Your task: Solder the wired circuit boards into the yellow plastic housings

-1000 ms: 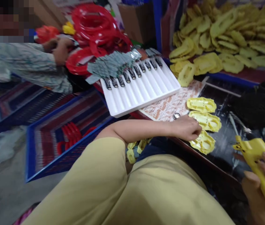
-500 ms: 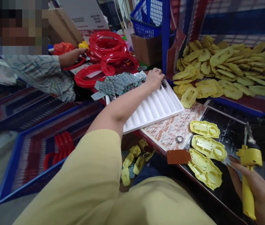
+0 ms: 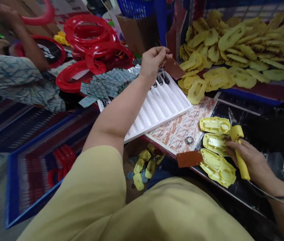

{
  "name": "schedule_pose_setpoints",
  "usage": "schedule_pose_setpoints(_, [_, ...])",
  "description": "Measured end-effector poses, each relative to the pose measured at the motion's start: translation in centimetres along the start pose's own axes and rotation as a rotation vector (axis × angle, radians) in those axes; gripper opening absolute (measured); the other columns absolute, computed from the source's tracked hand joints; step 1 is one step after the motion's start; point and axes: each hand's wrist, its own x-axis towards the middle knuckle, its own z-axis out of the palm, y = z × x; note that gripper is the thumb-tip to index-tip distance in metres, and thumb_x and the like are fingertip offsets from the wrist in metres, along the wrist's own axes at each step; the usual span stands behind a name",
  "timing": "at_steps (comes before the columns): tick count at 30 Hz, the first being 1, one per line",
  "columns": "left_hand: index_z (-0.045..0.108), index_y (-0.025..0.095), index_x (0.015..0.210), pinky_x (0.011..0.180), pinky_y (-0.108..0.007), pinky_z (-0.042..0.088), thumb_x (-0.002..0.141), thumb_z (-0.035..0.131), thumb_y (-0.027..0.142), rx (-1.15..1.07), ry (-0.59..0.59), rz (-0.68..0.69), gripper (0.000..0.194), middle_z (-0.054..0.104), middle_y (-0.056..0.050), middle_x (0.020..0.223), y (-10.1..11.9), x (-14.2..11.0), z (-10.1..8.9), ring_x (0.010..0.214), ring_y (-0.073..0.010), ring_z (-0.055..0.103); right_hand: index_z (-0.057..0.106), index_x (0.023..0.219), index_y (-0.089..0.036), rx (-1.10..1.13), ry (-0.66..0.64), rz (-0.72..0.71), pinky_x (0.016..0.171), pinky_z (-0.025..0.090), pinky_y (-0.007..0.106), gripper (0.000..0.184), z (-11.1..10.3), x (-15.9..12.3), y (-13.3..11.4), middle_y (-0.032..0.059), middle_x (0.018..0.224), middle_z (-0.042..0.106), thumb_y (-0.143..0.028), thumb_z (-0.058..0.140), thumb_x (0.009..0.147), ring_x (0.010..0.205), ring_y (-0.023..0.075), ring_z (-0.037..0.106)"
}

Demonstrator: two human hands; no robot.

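Observation:
My left hand point(image 3: 154, 62) is closed in a pinch on a brown circuit board point(image 3: 174, 68), held above the far corner of a white ridged tray point(image 3: 154, 112). Thin wires hang below the fingers, and small black parts lie in the tray. My right hand point(image 3: 249, 159) grips a yellow pistol-shaped tool point(image 3: 242, 164) with a slim metal tip; a cable trails along the forearm. Under and beside it lie three yellow plastic shells: the upper one point(image 3: 213, 125), the middle one point(image 3: 213, 144) and the lower one point(image 3: 217, 169). Another brown board point(image 3: 188, 159) touches the lower shell.
Grey-green boards point(image 3: 109, 83) are heaped at the tray's left end. A big pile of yellow shells point(image 3: 232, 50) lies at the back right. Red rings point(image 3: 89, 30) are stacked beside another person's arm point(image 3: 28, 43). A small round part point(image 3: 189, 140) sits on the patterned sheet.
My left hand has risen from the tray with a brown board in it. My right hand has moved left with the tool, over the shells. The other person now lifts a red ring.

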Motion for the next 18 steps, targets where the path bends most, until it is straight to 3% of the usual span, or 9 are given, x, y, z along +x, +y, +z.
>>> schedule_pose_setpoints(2, [0.056, 0.015, 0.149, 0.113, -0.049, 0.055, 0.117, 0.019, 0.026, -0.131, -0.148, -0.079, 0.05, 0.073, -0.01, 0.135, 2.0, -2.1, 1.0, 0.145, -0.0256, 0.067, 0.072, 0.11, -0.024, -0.084, -0.026, 0.016, 0.065, 0.064, 0.025, 0.014, -0.6, -0.4, -0.6, 0.0026, 0.088, 0.08, -0.033, 0.062, 0.111, 0.081, 0.0191, 0.081])
schedule_pose_setpoints(3, [0.057, 0.014, 0.148, 0.108, -0.046, 0.055, 0.117, 0.022, 0.028, -0.183, -0.235, -0.101, 0.048, 0.072, -0.008, 0.131, 2.9, -3.4, 1.7, 0.14, -0.0246, 0.069, 0.073, 0.108, -0.024, -0.126, -0.05, 0.04, 0.065, 0.061, 0.023, 0.015, -1.0, -0.7, -1.0, 0.0021, 0.086, 0.08, -0.034, 0.062, 0.111, 0.083, 0.0178, 0.081])
schedule_pose_setpoints(5, [0.068, 0.012, 0.132, 0.091, -0.037, 0.054, 0.11, 0.047, 0.036, -0.25, -0.433, -0.125, 0.039, 0.072, -0.005, 0.112, 4.7, -6.3, 3.4, 0.11, -0.0182, 0.076, 0.075, 0.108, -0.024, -0.181, -0.125, 0.101, 0.065, 0.057, 0.021, 0.016, -1.9, -1.4, -2.1, 0.0013, 0.088, 0.081, -0.035, 0.063, 0.111, 0.089, 0.0169, 0.081])
schedule_pose_setpoints(7, [0.077, 0.012, 0.107, 0.076, -0.032, 0.051, 0.092, 0.072, 0.04, -0.224, -0.678, -0.097, 0.032, 0.071, -0.004, 0.09, 6.5, -9.5, 5.5, 0.08, -0.0134, 0.069, 0.076, 0.112, -0.024, -0.207, -0.166, 0.165, 0.066, 0.056, 0.023, 0.017, -2.7, -2.1, -3.4, 0.0023, 0.094, 0.083, -0.038, 0.066, 0.111, 0.091, 0.0178, 0.081])
schedule_pose_setpoints(10, [0.081, 0.014, 0.095, 0.079, -0.033, 0.054, 0.085, 0.079, 0.031, -0.068, -0.943, 0.06, 0.02, 0.074, -0.004, 0.083, 8.9, -13.9, 9.2, 0.08, -0.0165, 0.07, 0.075, 0.118, -0.022, -0.193, -0.062, 0.245, 0.067, 0.058, 0.025, 0.02, -3.7, -2.9, -5.3, 0.0051, 0.103, 0.085, -0.039, 0.074, 0.106, 0.085, 0.0187, 0.081])
schedule_pose_setpoints(13, [0.083, 0.016, 0.096, 0.091, -0.033, 0.054, 0.086, 0.076, 0.018, 0.117, -0.997, 0.211, 0.013, 0.078, -0.003, 0.087, 10.6, -16.6, 12.7, 0.09, -0.0181, 0.074, 0.074, 0.125, -0.024, -0.153, 0.077, 0.252, 0.073, 0.062, 0.025, 0.028, -5.4, -3.4, -6.8, 0.0024, 0.104, 0.085, -0.024, 0.083, 0.099, 0.08, 0.0169, 0.081])
schedule_pose_setpoints(15, [0.084, 0.017, 0.095, 0.094, -0.032, 0.053, 0.086, 0.073, 0.014, 0.231, -1.026, 0.261, 0.014, 0.08, -0.003, 0.09, 11.1, -17.4, 14.2, 0.094, -0.0188, 0.075, 0.073, 0.135, -0.027, -0.132, 0.103, 0.242, 0.069, 0.06, 0.023, 0.038, -7.0, -4.1, -7.6, -0.0019, 0.094, 0.084, -0.019, 0.082, 0.099, 0.071, 0.0149, 0.078])
schedule_pose_setpoints(18, [0.084, 0.017, 0.094, 0.094, -0.031, 0.052, 0.088, 0.071, 0.012, 0.32, -1.061, 0.275, 0.015, 0.08, -0.004, 0.091, 11.3, -18.0, 15.2, 0.094, -0.0192, 0.075, 0.058, 0.163, -0.027, -0.185, 0.09, 0.226, 0.061, 0.057, 0.024, 0.056, -9.7, -6.2, -8.4, -0.0021, 0.083, 0.081, -0.034, 0.07, 0.109, 0.064, 0.0154, 0.075])
